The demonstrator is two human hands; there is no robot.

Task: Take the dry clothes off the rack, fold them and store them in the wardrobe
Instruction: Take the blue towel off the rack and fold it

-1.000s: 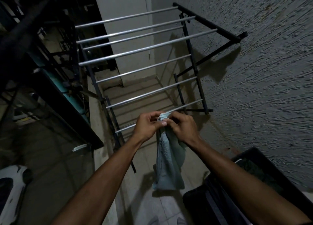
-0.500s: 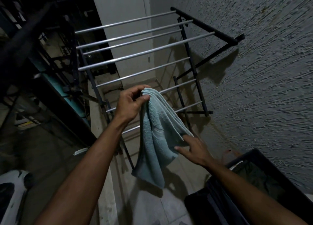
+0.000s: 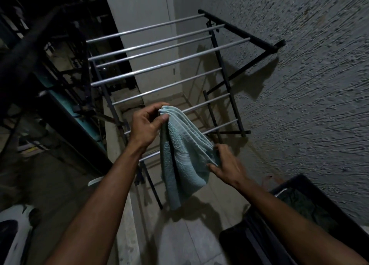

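Note:
A light blue towel (image 3: 183, 164) hangs folded in front of the drying rack (image 3: 159, 65), whose metal bars are bare. My left hand (image 3: 146, 125) pinches the towel's bunched top corner between thumb and fingers. My right hand (image 3: 225, 164) pinches the towel's other upper corner lower down on the right. The rest of the towel droops toward the floor between my arms.
A rough plastered wall (image 3: 309, 85) runs along the right. A black basket (image 3: 299, 214) with dark cloth inside stands at the lower right. A dark railing (image 3: 40, 65) and ledge border the left. Pale floor tiles (image 3: 189, 240) lie below the towel.
From both hands meeting at the towel's top, my right hand slid down its edge and now pinches the far corner. My left hand keeps the top corner raised.

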